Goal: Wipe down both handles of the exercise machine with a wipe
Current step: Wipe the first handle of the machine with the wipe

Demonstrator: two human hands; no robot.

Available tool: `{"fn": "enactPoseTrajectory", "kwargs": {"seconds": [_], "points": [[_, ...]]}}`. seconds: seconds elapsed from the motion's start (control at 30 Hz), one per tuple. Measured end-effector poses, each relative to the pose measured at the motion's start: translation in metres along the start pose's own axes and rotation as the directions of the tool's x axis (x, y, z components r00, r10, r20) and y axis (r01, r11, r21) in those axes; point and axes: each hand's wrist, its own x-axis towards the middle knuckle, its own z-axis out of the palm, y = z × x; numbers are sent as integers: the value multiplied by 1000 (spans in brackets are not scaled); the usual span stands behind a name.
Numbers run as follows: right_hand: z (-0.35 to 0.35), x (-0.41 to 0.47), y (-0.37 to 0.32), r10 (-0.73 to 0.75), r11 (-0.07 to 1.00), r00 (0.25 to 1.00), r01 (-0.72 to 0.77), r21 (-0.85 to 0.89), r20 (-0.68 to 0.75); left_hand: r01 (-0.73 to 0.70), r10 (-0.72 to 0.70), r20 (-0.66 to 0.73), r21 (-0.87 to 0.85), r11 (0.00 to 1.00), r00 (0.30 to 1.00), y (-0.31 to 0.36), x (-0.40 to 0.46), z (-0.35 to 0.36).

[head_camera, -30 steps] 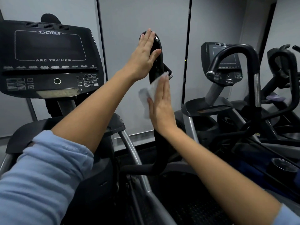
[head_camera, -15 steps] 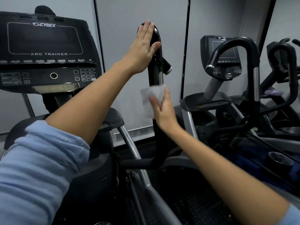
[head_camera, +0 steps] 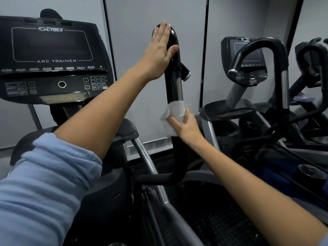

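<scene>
Pressing flat against the top curve of the glossy black upright handle (head_camera: 173, 68) of the exercise machine, our left hand (head_camera: 159, 52) has its fingers straight and together, the thumb spread against the handle's side, holding nothing. Lower down the same handle, our right hand (head_camera: 186, 126) holds the thin white wipe (head_camera: 174, 110), which is wrapped across the front of the shaft just below the silver sensor strip (head_camera: 179, 89); the fingers curl around the wipe and the shaft from the right, and a loose corner of the wipe hangs off to the left of the handle. The wipe sits about midway along the handle, well apart from the left hand above it. To the left of the handle stands the black console (head_camera: 51, 59) of the machine, marked CYBEX and ARC TRAINER, with a keypad and a round button on its lower panel. Both of our forearms are bare, with light blue sleeves (head_camera: 42, 183) pushed up. To the right is a neighbouring black exercise machine (head_camera: 262, 55) with its own curved handle and console, and at the lower right a dark round cup holder (head_camera: 309, 172); we cannot tell what, if anything, is in it. Behind everything stand pale grey wall panels (head_camera: 145, 23).
</scene>
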Motion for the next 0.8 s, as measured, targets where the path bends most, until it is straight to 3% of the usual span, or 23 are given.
{"fn": "enactPoseTrajectory", "kwargs": {"seconds": [0.13,0.23,0.33,0.4,0.53,0.67,0.8], "points": [[5,42,-41,-87,994,990,79,-75,-114,1,-1,-1,4,1000,1000,-1,1,1],[12,52,-54,-164,962,966,113,-249,-198,-4,4,-5,3,1000,1000,-3,1,3],[23,23,-30,-242,856,932,74,-511,-271,-4,4,-11,7,1000,1000,-3,0,3],[25,-4,-7,-244,836,933,64,-544,-265,-3,4,-12,14,1000,1000,-2,0,2],[15,-38,27,-120,908,972,24,-418,-204,0,0,-7,10,1000,1000,1,-1,1],[9,-35,32,48,993,989,-63,-98,-142,-3,3,-8,-2,1000,1000,-1,0,1],[6,-11,17,42,998,997,-39,42,-65,-6,6,-6,-19,1000,1000,-4,1,4]]}}
